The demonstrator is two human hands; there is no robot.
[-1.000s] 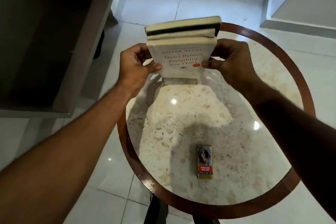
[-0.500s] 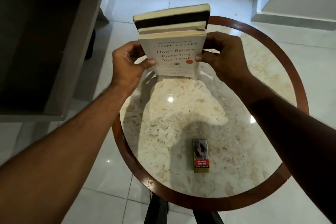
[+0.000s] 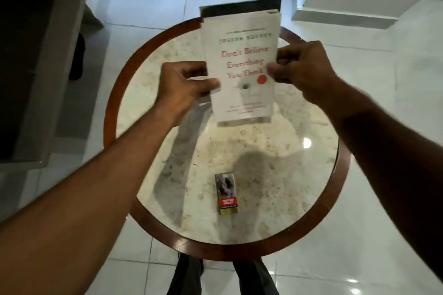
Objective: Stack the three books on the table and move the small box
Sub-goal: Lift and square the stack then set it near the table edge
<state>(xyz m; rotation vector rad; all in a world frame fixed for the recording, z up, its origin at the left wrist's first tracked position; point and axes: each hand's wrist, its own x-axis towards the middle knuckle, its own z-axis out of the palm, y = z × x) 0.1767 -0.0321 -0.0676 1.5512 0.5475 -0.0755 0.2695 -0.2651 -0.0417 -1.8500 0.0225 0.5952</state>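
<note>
While gripping the books (image 3: 241,67) by both side edges, left hand (image 3: 182,86) and right hand (image 3: 302,67) pinching them, holding above the table's (image 3: 263,163) far half; small box (image 3: 227,194) lying flat near the front edge.

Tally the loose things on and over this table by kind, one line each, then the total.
Books told apart in the held bundle: 2, a white-covered book and a dark book behind it; any third is hidden.
Small box: 1
Total: 3

Glossy white floor tiles (image 3: 148,9), grey cabinet (image 3: 48,74)
</note>
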